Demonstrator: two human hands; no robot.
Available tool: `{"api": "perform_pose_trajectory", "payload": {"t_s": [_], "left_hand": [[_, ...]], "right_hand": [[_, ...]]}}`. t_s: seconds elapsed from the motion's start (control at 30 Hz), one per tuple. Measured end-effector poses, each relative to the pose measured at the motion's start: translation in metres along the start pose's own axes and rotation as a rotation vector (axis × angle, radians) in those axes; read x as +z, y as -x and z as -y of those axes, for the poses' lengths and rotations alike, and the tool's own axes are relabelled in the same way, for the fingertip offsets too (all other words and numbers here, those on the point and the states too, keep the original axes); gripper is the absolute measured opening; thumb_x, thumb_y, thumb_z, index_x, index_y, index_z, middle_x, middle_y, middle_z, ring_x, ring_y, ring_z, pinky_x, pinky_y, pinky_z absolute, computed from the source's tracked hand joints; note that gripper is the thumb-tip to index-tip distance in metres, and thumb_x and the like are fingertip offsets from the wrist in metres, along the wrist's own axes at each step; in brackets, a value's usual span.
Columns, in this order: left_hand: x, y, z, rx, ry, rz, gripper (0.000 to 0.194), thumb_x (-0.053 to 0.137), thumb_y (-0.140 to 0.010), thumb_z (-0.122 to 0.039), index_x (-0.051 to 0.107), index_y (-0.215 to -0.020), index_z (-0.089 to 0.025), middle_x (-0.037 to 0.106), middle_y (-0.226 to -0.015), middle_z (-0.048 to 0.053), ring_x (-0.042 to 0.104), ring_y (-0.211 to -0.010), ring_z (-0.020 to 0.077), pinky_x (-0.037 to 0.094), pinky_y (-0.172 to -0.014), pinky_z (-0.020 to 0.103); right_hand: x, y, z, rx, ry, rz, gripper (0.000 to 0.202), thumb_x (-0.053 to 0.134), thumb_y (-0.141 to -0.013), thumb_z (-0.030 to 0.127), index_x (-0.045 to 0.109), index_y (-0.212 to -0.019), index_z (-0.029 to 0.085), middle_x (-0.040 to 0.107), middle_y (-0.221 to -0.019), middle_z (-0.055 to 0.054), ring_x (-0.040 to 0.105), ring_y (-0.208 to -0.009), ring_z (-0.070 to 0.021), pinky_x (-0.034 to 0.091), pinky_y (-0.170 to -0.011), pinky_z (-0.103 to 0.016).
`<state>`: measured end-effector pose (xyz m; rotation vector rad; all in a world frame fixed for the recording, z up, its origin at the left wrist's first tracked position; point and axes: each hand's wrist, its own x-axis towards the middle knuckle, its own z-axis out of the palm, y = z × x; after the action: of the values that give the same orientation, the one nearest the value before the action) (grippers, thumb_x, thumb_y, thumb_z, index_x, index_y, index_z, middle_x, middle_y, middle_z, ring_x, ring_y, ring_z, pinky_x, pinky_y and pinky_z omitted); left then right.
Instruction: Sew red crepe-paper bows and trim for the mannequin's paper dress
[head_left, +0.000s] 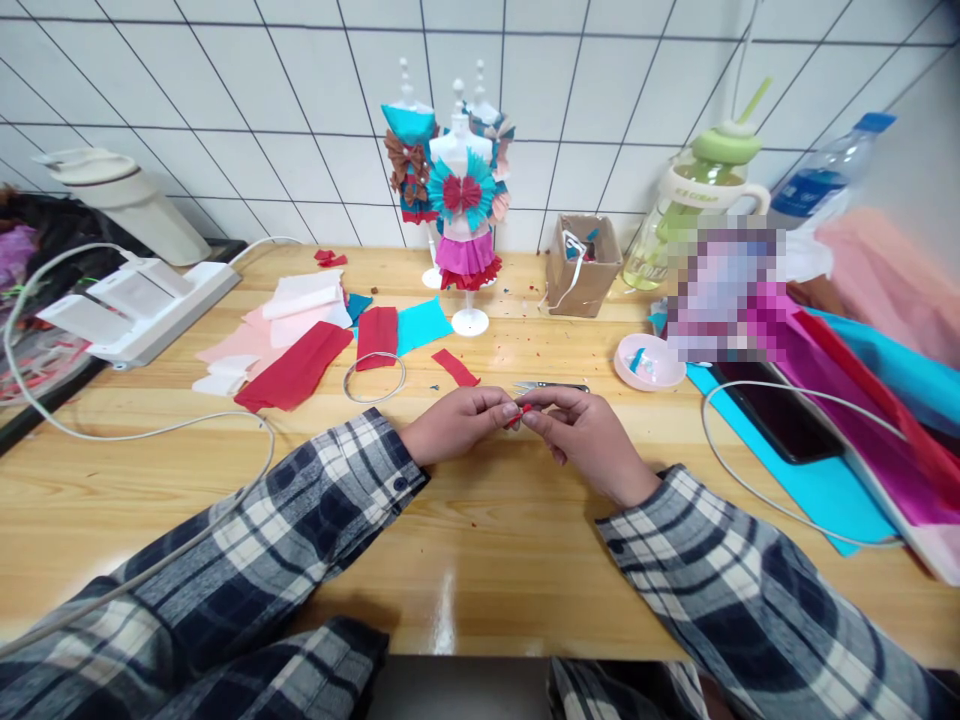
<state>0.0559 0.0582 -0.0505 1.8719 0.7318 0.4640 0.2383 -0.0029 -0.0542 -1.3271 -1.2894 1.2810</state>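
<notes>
Both hands, left (463,422) and right (592,440), pinch a red scrap (519,414) mostly hidden by fingers.

Plaid sleeves (300,510) — navy, grey, white

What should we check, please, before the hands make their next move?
1. Red piece secured by left hand and right hand: ok, fingertips of both on it.
2. Red piece's shape: cannot tell, fingers cover much of it.
3. Snips nearby: ok, just beyond the right hand.
4. Front dress form standing: ok, upright.
5. Tabletop free of scraps: not ok, small bits lie near the cardboard box.
</notes>
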Motion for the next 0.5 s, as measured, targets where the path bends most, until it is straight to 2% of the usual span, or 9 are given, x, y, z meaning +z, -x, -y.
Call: {"api": "perform_pose_trajectory", "payload": {"t_s": [0.07,0.2,0.27,0.37,0.5], "left_hand": [[-0.0008,-0.0003,0.0010,-0.020,0.007,-0.007,0.039,0.046,-0.089,-0.049,0.063,-0.078,-0.016,0.060,-0.071,-0.001,0.053,-0.067,0.0131,0.043,-0.067,0.025],[-0.0007,-0.0001,0.0019,-0.034,0.052,-0.152,0.047,0.040,-0.090,-0.053,0.068,-0.089,-0.015,0.069,-0.088,0.005,0.061,-0.083,0.0179,0.046,-0.079,0.029],[0.0003,0.0008,0.0004,0.009,0.032,-0.191,0.043,0.049,-0.086,-0.053,0.068,-0.092,-0.015,0.069,-0.093,0.006,0.062,-0.088,0.0192,0.046,-0.081,0.030],[0.0016,0.0026,-0.0026,0.066,-0.034,-0.245,0.030,0.063,-0.080,-0.045,0.069,-0.082,-0.016,0.068,-0.084,0.005,0.062,-0.082,0.0176,0.047,-0.077,0.028],[0.0012,0.0041,-0.0042,0.086,-0.034,-0.301,0.023,0.062,-0.082,-0.038,0.070,-0.079,-0.016,0.068,-0.081,0.004,0.061,-0.079,0.0156,0.046,-0.075,0.026]], "right_hand": [[0.0004,-0.0001,-0.0004,-0.003,-0.004,-0.005,0.029,0.068,-0.074,0.043,0.068,-0.090,0.019,0.063,-0.074,0.001,0.041,-0.042,-0.0042,0.033,-0.035,-0.018],[-0.0007,-0.0008,0.0002,0.003,0.029,-0.026,0.030,0.067,-0.075,0.046,0.065,-0.087,0.018,0.057,-0.061,0.003,0.040,-0.040,-0.0049,0.033,-0.035,-0.018],[-0.0013,-0.0009,0.0011,0.008,0.066,-0.038,0.030,0.065,-0.076,0.046,0.065,-0.087,0.018,0.052,-0.056,0.005,0.039,-0.037,-0.0053,0.031,-0.034,-0.019],[-0.0014,-0.0006,0.0021,-0.004,0.105,-0.058,0.030,0.063,-0.078,0.046,0.063,-0.088,0.018,0.048,-0.051,0.006,0.040,-0.036,-0.0061,0.030,-0.034,-0.019],[-0.0001,0.0005,0.0031,-0.033,0.145,-0.077,0.028,0.060,-0.080,0.045,0.062,-0.087,0.018,0.044,-0.049,0.007,0.039,-0.038,-0.0070,0.030,-0.036,-0.020]]}}
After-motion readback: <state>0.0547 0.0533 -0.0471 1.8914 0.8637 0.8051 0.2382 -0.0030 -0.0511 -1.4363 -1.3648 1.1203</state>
